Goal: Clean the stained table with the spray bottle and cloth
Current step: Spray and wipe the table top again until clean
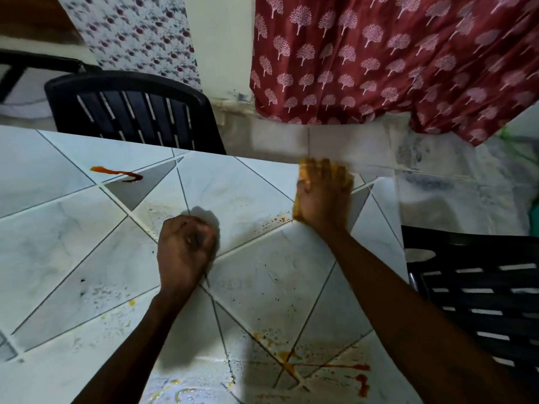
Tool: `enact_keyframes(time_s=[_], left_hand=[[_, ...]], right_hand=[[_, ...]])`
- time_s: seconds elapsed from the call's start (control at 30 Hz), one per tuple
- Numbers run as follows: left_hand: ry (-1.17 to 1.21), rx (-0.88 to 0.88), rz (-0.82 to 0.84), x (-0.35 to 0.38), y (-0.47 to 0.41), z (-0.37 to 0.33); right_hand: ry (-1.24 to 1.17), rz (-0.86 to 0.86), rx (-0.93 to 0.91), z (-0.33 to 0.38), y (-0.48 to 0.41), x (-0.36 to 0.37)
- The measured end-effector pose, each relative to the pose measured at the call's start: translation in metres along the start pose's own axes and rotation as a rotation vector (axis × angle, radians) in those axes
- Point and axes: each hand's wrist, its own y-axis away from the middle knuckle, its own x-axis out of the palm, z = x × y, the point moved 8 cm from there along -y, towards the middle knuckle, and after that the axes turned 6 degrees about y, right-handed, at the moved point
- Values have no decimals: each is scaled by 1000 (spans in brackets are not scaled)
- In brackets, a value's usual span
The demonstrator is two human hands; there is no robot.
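Head view: cloth at table's far edge

Cloth [303, 196], yellow, lies under the right hand [323, 193], which presses it flat with fingers spread, at the far edge of the table [73, 217]. Left hand [185, 252] is a clenched fist, knuckles on the table, nearer the middle. Red streak [119, 173] sits far left of the cloth; orange-red stains [320, 368] at the near edge. Black chair [134, 112] beyond the table.

no readable text, labels, brands or numbers anywhere
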Motion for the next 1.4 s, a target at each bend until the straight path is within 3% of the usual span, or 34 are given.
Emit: enact_keyframes(time_s=[0.13,0.3,0.47,0.57,0.63,0.8,0.97,1.07,1.17,1.27,1.33,1.4], left_hand=[[-13,59,45,-5,-3,5],[-99,62,153,17,4,23],[-118,49,183,17,2,22],[-129,47,195,17,2,23],[-131,40,202,18,2,26],[-123,59,178,16,1,29],[-128,43,196,17,3,26],[-110,20,212,18,4,29],[-114,39,247,14,2,30],[-138,54,237,4,1,25],[-109,37,199,-8,6,23],[-113,41,165,-21,10,24]], right_hand=[[2,-14,-308,75,48,-3],[-13,78,-541,42,162,9],[2,113,-363,-27,146,19],[0,57,-99,-16,62,13],[-10,6,-32,24,17,3],[13,-25,-365,143,53,-3],[-34,36,-633,96,163,0],[-13,95,-566,27,165,11],[39,80,-279,-24,98,12],[50,29,-44,7,29,-8],[91,2,-122,71,18,-18],[85,-9,-322,136,41,-17]])
